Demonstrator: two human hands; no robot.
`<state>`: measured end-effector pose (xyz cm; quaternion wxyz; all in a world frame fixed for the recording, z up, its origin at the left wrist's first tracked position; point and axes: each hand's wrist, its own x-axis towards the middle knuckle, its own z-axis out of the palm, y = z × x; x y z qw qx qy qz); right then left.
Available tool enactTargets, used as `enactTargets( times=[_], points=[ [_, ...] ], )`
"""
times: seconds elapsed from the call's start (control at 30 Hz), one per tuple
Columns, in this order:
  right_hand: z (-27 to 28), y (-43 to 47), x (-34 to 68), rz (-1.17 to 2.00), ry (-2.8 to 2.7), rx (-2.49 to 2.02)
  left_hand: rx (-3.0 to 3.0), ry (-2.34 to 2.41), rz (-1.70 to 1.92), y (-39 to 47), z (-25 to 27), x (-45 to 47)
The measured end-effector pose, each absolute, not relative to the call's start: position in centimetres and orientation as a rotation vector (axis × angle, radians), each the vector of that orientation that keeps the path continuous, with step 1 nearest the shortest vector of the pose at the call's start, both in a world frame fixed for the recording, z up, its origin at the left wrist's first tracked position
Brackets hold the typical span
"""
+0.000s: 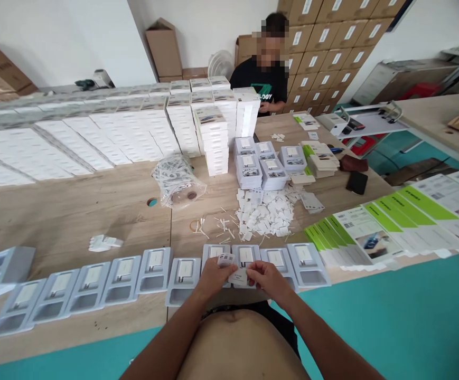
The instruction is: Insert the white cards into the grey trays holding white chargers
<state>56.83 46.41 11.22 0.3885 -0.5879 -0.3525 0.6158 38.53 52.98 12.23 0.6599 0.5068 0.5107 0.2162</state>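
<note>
My left hand (214, 278) is closed on a small printed card (226, 259) that stands up between its fingers. Between my two hands is a second white card (239, 277) with dark print; my right hand (268, 278) pinches its right edge, while my left fingertips touch its upper left. Just beyond my hands, grey plastic trays (247, 254) stand in a row along the table edge. Each tray in the row bears a white rectangular piece, and the front compartments of those on the left look bare. A loose pile of white cards (267, 214) lies behind the trays.
Tall stacks of white boxes (126, 132) line the back. A plastic bag (177, 179), filled trays with cables (249, 169) and green-and-white printed sleeves (372, 227) are on the table (126, 206). Another person (261, 79) is across it, near stacked cartons (324, 47).
</note>
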Motion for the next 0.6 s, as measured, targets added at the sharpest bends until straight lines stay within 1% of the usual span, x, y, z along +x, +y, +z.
enactTargets(
  times=[0.17,0.33,0.4,0.6],
  points=[
    [9.4,45.2,56.9,1.445,-0.995,-1.527,1.109,1.156,0.443,51.9,11.0,38.9],
    [6.5,44.6,58.6,0.989,-1.445,-2.041,0.925,1.244,0.468,51.8,10.2,38.2],
    [5.6,44.7,58.8,0.895,-1.530,-2.152,0.815,1.249,0.474,51.7,10.2,37.8],
    [4.3,45.7,56.6,0.700,-1.783,-2.221,0.671,1.167,0.501,51.0,10.7,37.6]
  ],
)
